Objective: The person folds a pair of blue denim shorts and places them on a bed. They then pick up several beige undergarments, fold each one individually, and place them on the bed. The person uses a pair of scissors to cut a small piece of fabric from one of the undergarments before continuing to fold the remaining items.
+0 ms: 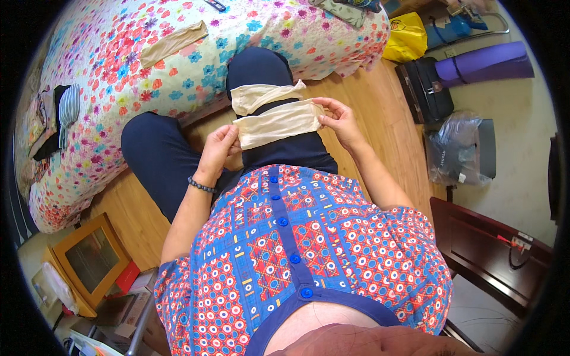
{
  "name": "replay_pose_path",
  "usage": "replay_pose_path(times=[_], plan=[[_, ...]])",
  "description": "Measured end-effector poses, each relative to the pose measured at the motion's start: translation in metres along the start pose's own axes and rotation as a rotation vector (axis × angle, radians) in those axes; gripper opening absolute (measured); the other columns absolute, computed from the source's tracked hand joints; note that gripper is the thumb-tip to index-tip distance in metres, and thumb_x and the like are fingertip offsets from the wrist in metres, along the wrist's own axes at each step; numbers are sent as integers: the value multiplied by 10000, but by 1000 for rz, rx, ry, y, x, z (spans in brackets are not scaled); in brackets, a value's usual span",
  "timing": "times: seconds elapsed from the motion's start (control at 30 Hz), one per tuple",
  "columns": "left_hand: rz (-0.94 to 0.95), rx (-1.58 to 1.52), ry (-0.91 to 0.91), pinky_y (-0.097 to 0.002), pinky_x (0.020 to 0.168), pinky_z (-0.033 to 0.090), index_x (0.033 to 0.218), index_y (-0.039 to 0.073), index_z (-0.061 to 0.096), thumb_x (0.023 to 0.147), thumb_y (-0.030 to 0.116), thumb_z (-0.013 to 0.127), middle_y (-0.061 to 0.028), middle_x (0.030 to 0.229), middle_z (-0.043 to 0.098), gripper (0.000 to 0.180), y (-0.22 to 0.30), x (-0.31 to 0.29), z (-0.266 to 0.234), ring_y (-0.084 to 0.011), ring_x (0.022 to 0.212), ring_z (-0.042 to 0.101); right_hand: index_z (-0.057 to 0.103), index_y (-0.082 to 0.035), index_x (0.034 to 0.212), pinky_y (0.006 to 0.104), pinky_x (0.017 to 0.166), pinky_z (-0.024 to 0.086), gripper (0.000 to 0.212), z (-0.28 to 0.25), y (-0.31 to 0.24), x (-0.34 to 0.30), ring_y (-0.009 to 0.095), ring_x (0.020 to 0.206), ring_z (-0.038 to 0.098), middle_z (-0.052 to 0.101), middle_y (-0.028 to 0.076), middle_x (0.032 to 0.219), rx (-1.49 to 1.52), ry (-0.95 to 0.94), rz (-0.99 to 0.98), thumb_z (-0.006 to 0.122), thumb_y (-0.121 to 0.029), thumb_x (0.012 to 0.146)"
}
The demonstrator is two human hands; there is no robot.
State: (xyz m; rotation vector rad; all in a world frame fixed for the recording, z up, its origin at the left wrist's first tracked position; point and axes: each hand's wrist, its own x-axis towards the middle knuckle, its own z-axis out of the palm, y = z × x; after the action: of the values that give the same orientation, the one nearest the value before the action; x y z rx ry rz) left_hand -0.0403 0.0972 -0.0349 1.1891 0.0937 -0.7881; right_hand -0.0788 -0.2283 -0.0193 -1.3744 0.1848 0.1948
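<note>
Across my right thigh lies a thin beige sock, stretched out flat. My left hand pinches its left end between thumb and fingers. At the opposite end my right hand pinches the other edge, so the sock spans the gap between both hands. Just beyond it, a second beige sock rests loosely on the dark trousers near my knee, with its narrow end folded toward the right. Another long beige sock lies on the bed.
A bed with a flowered cover stands in front, with folded clothes at its left and more at its far right. Along the right wall are a yellow bag, purple mat, black case and dark wooden panel.
</note>
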Motion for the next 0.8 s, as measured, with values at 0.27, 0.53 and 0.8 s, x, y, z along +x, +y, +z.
replay_pose_path(times=[0.27,0.53,0.8], plan=[[85,165,322,-219,704,499,1065,21,568,946,305,490,-37,923,607,317,10,11,7,-92,805,578,607,-30,1101,252,738,481,297,-17,11,27,109,850,594,629,54,1023,-430,183,-257,550,5,811],[222,101,269,-188,633,417,974,39,586,857,207,644,26,806,589,213,39,56,22,-46,688,516,642,-100,983,257,738,475,271,6,-1,80,157,873,573,565,59,1032,-653,38,-483,591,31,752],[446,-160,246,-231,686,508,979,31,569,884,111,588,-41,885,641,125,82,31,27,-94,772,617,574,-41,897,333,776,469,166,20,-58,64,244,907,576,598,95,950,-687,251,-810,584,45,755]])
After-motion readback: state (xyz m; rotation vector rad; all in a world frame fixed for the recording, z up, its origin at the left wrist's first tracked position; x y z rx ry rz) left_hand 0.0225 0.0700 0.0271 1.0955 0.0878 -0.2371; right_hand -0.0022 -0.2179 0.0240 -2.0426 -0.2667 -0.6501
